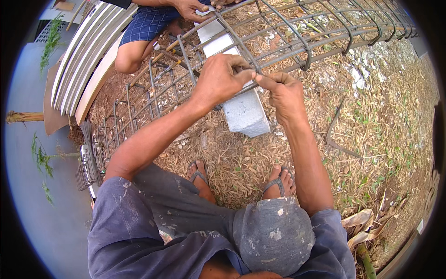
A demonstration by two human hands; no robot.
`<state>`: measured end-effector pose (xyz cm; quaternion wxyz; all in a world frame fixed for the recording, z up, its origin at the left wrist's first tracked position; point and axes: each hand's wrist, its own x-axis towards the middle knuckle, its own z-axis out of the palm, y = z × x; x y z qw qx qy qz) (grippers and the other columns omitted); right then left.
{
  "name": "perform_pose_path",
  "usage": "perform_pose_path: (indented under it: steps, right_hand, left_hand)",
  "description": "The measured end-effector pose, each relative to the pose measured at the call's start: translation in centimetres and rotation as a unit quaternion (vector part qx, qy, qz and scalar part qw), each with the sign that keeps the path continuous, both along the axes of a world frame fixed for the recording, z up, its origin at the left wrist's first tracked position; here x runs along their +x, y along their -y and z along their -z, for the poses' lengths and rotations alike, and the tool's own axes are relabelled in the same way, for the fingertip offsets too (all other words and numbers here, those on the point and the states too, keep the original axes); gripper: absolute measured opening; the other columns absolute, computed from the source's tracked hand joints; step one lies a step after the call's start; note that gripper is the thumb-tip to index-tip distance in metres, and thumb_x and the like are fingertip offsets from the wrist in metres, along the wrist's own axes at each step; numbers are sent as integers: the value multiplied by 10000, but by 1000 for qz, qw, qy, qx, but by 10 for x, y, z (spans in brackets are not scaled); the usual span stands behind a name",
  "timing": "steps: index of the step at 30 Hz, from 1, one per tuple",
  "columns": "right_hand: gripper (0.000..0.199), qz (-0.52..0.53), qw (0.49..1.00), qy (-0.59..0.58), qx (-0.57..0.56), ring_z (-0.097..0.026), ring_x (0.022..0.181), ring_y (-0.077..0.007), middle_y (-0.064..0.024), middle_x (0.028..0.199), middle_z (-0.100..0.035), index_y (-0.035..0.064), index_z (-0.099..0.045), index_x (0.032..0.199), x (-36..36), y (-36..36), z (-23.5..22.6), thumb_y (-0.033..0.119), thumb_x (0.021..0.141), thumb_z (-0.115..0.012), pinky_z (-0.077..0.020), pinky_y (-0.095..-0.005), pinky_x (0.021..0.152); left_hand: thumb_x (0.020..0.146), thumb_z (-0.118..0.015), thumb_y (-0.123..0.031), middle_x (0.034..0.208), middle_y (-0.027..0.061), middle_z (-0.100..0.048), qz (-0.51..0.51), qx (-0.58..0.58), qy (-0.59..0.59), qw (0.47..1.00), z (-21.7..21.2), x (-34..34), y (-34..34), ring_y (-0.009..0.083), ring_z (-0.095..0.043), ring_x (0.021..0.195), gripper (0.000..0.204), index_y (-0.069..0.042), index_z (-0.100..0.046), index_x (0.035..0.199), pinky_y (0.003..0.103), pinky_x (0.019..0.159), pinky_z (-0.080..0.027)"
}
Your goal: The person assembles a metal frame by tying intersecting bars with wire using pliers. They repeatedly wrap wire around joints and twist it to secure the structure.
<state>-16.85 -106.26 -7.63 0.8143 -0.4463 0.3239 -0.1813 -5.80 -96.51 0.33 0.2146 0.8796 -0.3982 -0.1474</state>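
Observation:
A long cage of steel rebar, long bars with square stirrups around them, runs from the lower left to the upper right. It rests across a pale grey block on the ground. My left hand is closed at the near edge of the cage, its fingers pinched where a stirrup meets a long bar. From the other side my right hand pinches at the same joint, thumb and forefinger close to the left fingertips. Whatever lies between the fingers is too small to make out.
Across the cage a person in blue checked shorts crouches, with a hand at the far bars. Curved pale boards stack at the left, near a bundle of thin rods. A bent metal rod lies on the straw-covered ground.

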Motion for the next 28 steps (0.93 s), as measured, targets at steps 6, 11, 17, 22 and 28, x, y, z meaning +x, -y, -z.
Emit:
perform_pose_path:
  steps: [6,11,17,22,28]
  right_hand:
    - [88,-110,964,73,233,-378,522,-22,-1,749,-507,-48,-582,936,-9,33,-10,-17,854,-572,-286,-173,403]
    - [72,-126,964,40,230,-376,530,-25,-9,755,-487,-32,-559,946,-11,33,-25,18,902,-533,-292,-169,411]
    - [151,-110,974,16,198,-363,555,-37,-15,804,-475,-48,-534,1048,-13,29,-28,46,932,-512,-288,-182,433]
    - [204,-126,980,-3,152,-343,557,-37,2,795,-472,-48,-536,1096,-12,26,-37,31,909,-506,-282,-183,447]
    - [343,-208,963,-170,15,-360,557,-33,2,807,-468,-9,-489,1260,-41,42,-57,134,954,-545,-278,-137,431]
  left_hand:
    - [836,-691,-146,825,213,-688,107,-122,102,981,15,8,1,353,-664,729,167,11,-731,876,438,702,-516]
    - [852,-677,-156,756,206,-666,101,-175,186,962,28,12,-3,368,-646,690,189,24,-696,800,447,643,-512]
    - [851,-683,-166,663,199,-635,0,-220,160,962,36,-4,12,344,-649,594,206,27,-662,782,433,566,-518]
    - [814,-696,-138,671,185,-600,-107,-336,77,933,63,-31,16,361,-619,620,193,21,-611,748,446,567,-474]
    - [747,-729,-117,822,167,-617,-96,-377,7,921,67,-37,5,371,-620,741,214,-19,-621,904,449,659,-482]
